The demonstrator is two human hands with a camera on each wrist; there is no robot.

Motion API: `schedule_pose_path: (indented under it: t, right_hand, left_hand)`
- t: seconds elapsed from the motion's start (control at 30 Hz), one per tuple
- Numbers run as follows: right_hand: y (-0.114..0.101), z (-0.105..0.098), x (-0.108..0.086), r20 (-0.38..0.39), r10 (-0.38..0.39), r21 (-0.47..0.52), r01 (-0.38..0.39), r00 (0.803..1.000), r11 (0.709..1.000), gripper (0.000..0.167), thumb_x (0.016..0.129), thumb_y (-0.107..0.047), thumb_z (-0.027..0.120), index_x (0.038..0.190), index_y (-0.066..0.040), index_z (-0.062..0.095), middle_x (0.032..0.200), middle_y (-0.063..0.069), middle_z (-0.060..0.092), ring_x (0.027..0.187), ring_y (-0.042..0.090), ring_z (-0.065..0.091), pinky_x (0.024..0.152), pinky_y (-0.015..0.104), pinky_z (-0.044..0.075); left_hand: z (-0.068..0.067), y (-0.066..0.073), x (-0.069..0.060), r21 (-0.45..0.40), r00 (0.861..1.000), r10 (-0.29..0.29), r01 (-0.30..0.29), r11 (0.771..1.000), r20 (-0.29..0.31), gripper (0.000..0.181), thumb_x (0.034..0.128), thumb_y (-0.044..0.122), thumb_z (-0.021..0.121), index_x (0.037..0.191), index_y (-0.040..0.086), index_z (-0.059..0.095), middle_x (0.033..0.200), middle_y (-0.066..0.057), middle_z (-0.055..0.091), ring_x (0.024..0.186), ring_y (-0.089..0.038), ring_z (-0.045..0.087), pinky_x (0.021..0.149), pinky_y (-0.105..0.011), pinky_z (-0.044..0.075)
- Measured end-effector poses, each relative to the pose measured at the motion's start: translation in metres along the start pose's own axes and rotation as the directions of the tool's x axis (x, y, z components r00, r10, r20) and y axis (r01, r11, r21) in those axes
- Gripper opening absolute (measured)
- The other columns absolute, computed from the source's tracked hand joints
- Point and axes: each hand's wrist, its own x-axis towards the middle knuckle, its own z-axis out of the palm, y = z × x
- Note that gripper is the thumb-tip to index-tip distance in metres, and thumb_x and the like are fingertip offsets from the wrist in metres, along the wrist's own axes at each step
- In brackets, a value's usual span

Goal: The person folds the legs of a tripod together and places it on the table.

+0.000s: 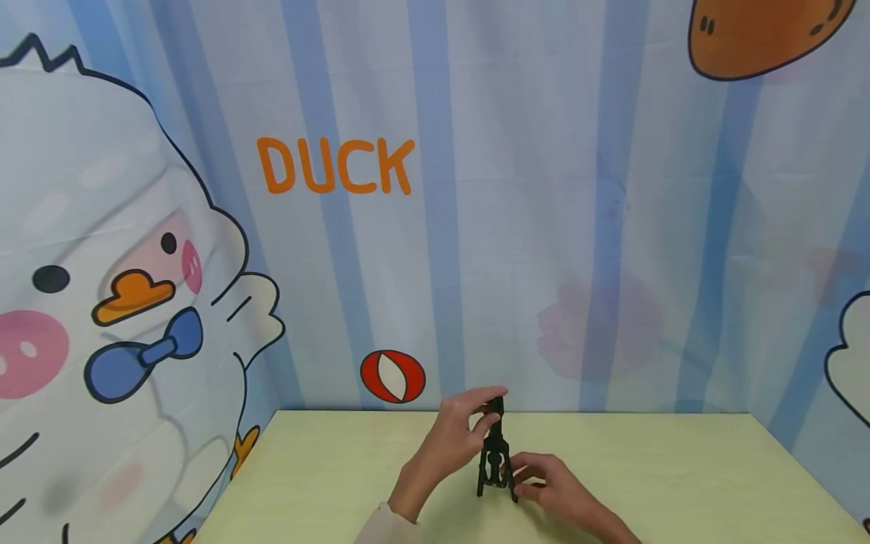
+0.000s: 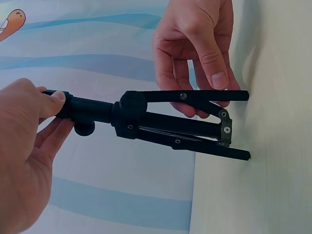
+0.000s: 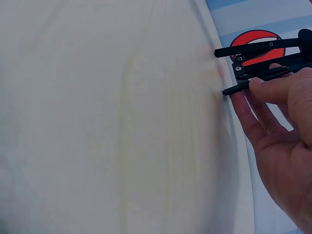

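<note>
Beyond the left hand (image 1: 451,437) and the right hand (image 1: 560,487): pale backdrop (image 1: 503,189) with blue stripes and cartoon print. Beneath both hands: pale yellow worktop (image 1: 680,468). Between the hands: black tripod (image 1: 495,457), near upright, feet (image 2: 247,155) at or just above the worktop, contact not confirmed.

Left hand: gripping the tripod's top end between thumb and fingers. Right hand: lower, pinching the nearest leg (image 2: 163,96) towards its foot. Leg spread: narrow. Midway between the hands: large round knob (image 2: 133,106) at the leg joint. Just below the left hand: smaller knob (image 2: 85,128). Close to the right fingertips: rivets (image 2: 226,130) at the folding braces (image 2: 207,105).

Handling, as judged: light, stiff, smooth enough to slip in a loose pinch; column (image 2: 92,108) sturdy, thin legs and riveted joints weaker. Advised hold: column just below the left hand for support; each leg near its foot for moving, force gentle and even, fingertips clear of braces.
</note>
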Motion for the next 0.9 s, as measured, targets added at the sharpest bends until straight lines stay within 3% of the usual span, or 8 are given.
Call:
schedule_pose_path:
  t: [0.43,0.9]
  right_hand:
    - [0.0004,0.0024,0.0031,0.031,-0.008,0.022,0.007,0.999,1.0,0.027,0.092,0.009,0.069,0.118,0.001,0.071,0.116,0.017,0.072,0.095,0.022,0.072,0.082,0.029,0.06]
    - [-0.0002,0.0046,0.0034,0.041,-0.025,-0.002,0.025,0.999,1.0,0.026,0.092,0.01,0.069,0.114,-0.002,0.07,0.113,0.015,0.071,0.094,0.021,0.071,0.082,0.03,0.06]
  left_hand:
    - [-0.0005,-0.0004,-0.0028,0.039,0.998,0.048,-0.046,0.998,-0.05,0.041,0.0943,-0.006,0.072,0.133,0.008,0.068,0.126,-0.008,0.068,0.105,-0.019,0.071,0.09,-0.024,0.058]
    - [-0.0009,-0.0006,-0.0049,-0.004,0.999,-0.009,0.009,1.0,-0.034,0.039,0.096,-0.003,0.071,0.132,0.011,0.069,0.127,-0.006,0.068,0.108,-0.016,0.069,0.092,-0.023,0.057]
